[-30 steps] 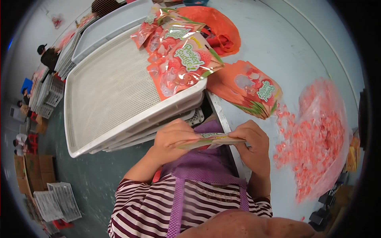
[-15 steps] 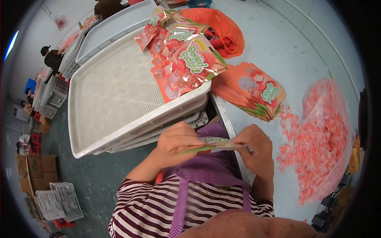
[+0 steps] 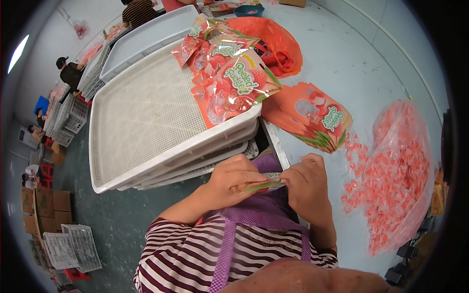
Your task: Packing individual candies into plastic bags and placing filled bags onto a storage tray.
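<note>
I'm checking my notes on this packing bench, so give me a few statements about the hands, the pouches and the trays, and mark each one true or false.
1. Both hands hold one flat pouch between them. True: the left hand and the right hand pinch it at either end.
2. The filled pouches lie on the floor. False: they lie on the far right corner of the top white tray.
3. The white trays are stacked. True: more tray rims show under the top one.
4. The clear bag of pink sweets sits at the person's left. False: it lies on the table at the right.
5. A fan of empty orange pouches lies on the table. True.
</note>
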